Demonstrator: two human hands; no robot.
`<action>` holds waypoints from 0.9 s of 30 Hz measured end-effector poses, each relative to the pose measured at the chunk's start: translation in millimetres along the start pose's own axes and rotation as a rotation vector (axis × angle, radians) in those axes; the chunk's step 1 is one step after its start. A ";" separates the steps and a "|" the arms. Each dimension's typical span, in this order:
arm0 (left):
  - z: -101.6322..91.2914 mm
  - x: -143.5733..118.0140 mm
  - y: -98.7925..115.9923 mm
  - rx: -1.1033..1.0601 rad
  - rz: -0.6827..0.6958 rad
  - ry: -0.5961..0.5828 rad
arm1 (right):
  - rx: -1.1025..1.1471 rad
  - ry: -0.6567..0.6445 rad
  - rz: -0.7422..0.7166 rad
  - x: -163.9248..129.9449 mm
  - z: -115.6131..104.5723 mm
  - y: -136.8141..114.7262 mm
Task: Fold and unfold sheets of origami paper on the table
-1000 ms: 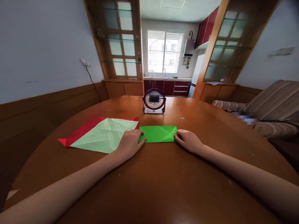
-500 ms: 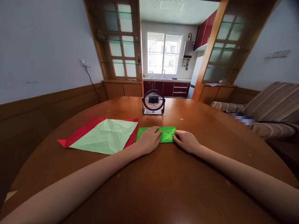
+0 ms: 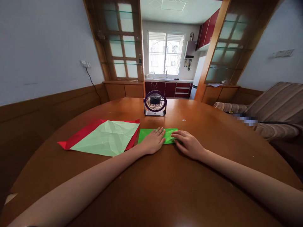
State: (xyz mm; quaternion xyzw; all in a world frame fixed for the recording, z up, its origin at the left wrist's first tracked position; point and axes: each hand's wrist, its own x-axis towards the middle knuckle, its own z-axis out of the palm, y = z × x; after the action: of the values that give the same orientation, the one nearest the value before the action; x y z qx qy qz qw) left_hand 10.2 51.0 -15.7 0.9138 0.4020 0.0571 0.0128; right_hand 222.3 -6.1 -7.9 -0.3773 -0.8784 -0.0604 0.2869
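Observation:
A bright green strip of folded paper (image 3: 145, 133) lies on the table in front of me, its long side running left to right. Flat across its middle rests my left hand (image 3: 153, 140), with the fingers stretched out. My right hand (image 3: 189, 145) is at the strip's right end; its fingers are extended over the paper, and the thumb sits near the lower edge. Part of the strip is hidden under both hands. To the left, a creased pale green sheet (image 3: 106, 137) lies on top of a red sheet (image 3: 86, 134), near my left forearm.
A small purple-rimmed desk fan (image 3: 155, 102) stands beyond the green strip on the brown wooden table (image 3: 161, 189). A tiny pale scrap (image 3: 183, 119) lies right of the fan. A striped armchair (image 3: 272, 107) is at the right.
My left fingers have straightened and spread flatter on the green paper. My right hand has gone from gripping the right edge to reaching its fingers leftward over the paper.

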 end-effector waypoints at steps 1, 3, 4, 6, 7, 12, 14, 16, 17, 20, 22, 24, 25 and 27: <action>0.8 0.4 -0.2 0.002 0.000 0.009 | 0.036 -0.032 -0.033 -1.8 -0.1 -2.1; 2.2 0.8 -0.8 0.004 -0.003 0.021 | 0.077 -0.088 -0.052 -4.6 -0.3 -5.6; 2.5 0.7 -1.1 0.003 -0.005 0.021 | 0.083 -0.103 -0.049 -5.6 -0.4 -6.7; 2.3 -0.1 -1.7 0.005 -0.013 0.012 | 0.077 -0.112 -0.043 -6.6 -0.9 -7.5; 1.7 -1.0 -2.0 0.007 -0.016 0.006 | 0.073 -0.113 -0.042 -6.7 -1.3 -7.5; -5.9 -11.2 -3.2 -0.001 -0.036 -0.024 | 0.046 -0.123 -0.060 -6.3 -3.2 -6.2; -9.1 -19.0 -3.9 -0.002 -0.053 -0.034 | 0.025 -0.122 -0.081 -6.6 -3.7 -5.6; -11.0 -28.4 -5.3 -0.002 -0.074 -0.032 | 0.000 -0.117 -0.105 -6.8 -4.1 -5.1; -11.4 -33.2 -6.2 -0.003 -0.085 -0.027 | -0.011 -0.116 -0.117 -6.7 -4.2 -5.1; -11.3 -44.9 -8.3 0.000 -0.104 -0.019 | -0.043 -0.125 -0.152 -4.8 -4.1 -7.3; -10.6 -48.4 -8.9 0.010 -0.112 -0.018 | -0.036 -0.140 -0.169 -1.9 -3.2 -11.0; -9.4 -48.6 -9.1 0.022 -0.114 -0.008 | 0.009 -0.173 -0.169 1.8 -2.0 -15.4; -8.7 -47.9 -9.3 0.025 -0.113 -0.005 | 0.036 -0.198 -0.165 3.6 -1.3 -17.3; -7.5 -46.5 -10.3 0.025 -0.110 -0.003 | 0.074 -0.256 -0.160 6.3 -0.3 -19.7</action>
State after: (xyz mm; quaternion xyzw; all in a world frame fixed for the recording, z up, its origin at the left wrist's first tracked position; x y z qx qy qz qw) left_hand -29.4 23.6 -13.4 0.8904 0.4523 0.0499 0.0050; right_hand 205.2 -16.2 -2.0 -0.3002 -0.9367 -0.0021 0.1803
